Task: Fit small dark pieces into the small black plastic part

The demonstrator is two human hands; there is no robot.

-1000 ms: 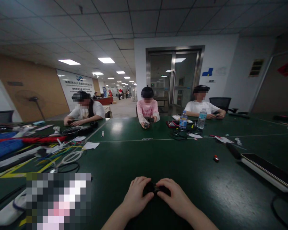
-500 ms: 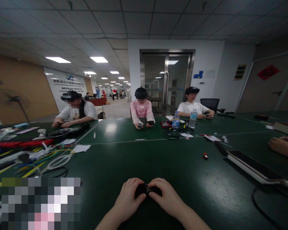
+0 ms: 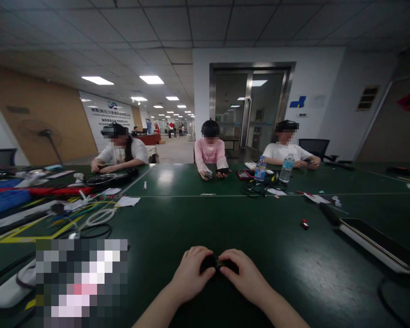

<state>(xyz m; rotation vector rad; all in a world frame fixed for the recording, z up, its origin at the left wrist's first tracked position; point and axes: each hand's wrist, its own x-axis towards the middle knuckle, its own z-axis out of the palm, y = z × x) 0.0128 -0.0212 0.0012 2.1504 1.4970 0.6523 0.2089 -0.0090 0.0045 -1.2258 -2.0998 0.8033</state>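
Both my hands meet low in the middle of the head view, just over the green table (image 3: 177,218). My left hand (image 3: 194,271) curls its fingers and thumb around the left end of a small dark object (image 3: 210,263). The right end of the same object is gripped by my right hand (image 3: 241,273). The fingers cover much of it, so its exact shape is hard to tell. A small lighter part shows between the two hands.
Cables (image 3: 100,216) and a white power strip (image 3: 10,289) lie at left. A small red item (image 3: 304,224) and a flat device (image 3: 379,241) are at right. Farther back stand two bottles (image 3: 260,169). Three people sit across the table; another hand shows at the right edge.
The view has turned a little to the left, so the scene has shifted right. My hands still hold the dark object between them and sit slightly higher in view.
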